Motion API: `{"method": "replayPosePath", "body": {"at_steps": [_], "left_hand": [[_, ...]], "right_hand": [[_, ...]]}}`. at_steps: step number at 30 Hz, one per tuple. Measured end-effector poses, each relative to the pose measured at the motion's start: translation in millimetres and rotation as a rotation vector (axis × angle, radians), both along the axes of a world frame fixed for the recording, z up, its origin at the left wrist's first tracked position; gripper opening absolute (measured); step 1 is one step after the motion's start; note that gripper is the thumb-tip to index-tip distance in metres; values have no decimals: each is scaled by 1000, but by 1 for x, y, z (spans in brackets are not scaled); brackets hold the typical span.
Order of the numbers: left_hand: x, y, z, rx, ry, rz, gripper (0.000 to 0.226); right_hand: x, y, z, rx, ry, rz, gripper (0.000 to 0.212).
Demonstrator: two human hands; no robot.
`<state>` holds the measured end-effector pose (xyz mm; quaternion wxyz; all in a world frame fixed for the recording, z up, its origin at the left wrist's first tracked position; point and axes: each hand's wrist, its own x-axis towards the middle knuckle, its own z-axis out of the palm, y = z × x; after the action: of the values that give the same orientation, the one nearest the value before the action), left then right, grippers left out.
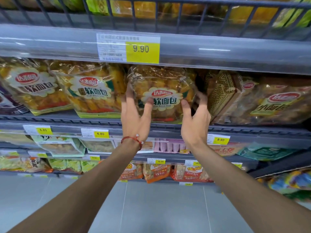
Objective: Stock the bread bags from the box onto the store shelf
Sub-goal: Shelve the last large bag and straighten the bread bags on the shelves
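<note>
shelving [235,54] of grey metal filled the view in several tiers, above a pale tiled floor [159,207]. the middle shelf [58,119] carried a row of clear packs leaning back: two soft bread packs [90,93] to the left, brown patterned packs [220,93] and more small bread packs [277,105] to the right.

between these stood the bread bag [161,91], upright on the middle shelf with its label facing out, its bottom edge at the shelf's front lip. both bare arms reached up to it.

the left hand [134,120] held the bag's left side: its fingers [129,91] lay fairly straight along the left edge, and the thumb [149,103] pressed on the front beside the label. the right hand [195,123] held the right side: its thumb [185,105] lay on the front face, while the curled fingers [202,96], blurred, wrapped round the right edge into the gap beside the brown packs. the bag sat between the two thumbs, pinched from both sides.

a yellow 9.90 price label [143,49] hung on the rail just above the bag. a red string bracelet [133,140] circled the left wrist.
</note>
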<state>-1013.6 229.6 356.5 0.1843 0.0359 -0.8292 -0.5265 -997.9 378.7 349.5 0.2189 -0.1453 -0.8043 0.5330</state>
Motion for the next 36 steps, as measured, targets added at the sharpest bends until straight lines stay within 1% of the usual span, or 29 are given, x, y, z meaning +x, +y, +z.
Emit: {"method": "replayPosePath", "body": {"at_steps": [8, 13, 16, 19, 22, 24, 27, 31, 36], "left_hand": [[-16, 5, 1, -84, -4, 19, 73], [-14, 0, 5, -127, -12, -20, 71], [-7, -2, 11, -146, -56, -37, 70], [3, -5, 21, -191, -110, -40, 72], [18, -9, 30, -208, -145, -68, 68], [27, -14, 32, -227, -178, -73, 65], [42, -24, 36, -220, -265, -61, 68], [77, -32, 51, -219, -279, -57, 63], [139, -28, 77, -177, -316, -15, 52]], "right_hand": [[-16, 4, 0, 84, -8, -49, 45], [-13, 3, 2, 96, -50, -6, 48], [-4, -1, 7, 118, -102, 11, 49], [6, -8, 13, 117, -158, 15, 56], [21, -17, 23, 110, -236, 20, 62], [31, -23, 30, 83, -298, 31, 63], [47, -28, 38, 35, -376, 43, 68], [74, -30, 53, 7, -419, 118, 57], [118, -21, 82, -4, -389, 322, 41]]}}
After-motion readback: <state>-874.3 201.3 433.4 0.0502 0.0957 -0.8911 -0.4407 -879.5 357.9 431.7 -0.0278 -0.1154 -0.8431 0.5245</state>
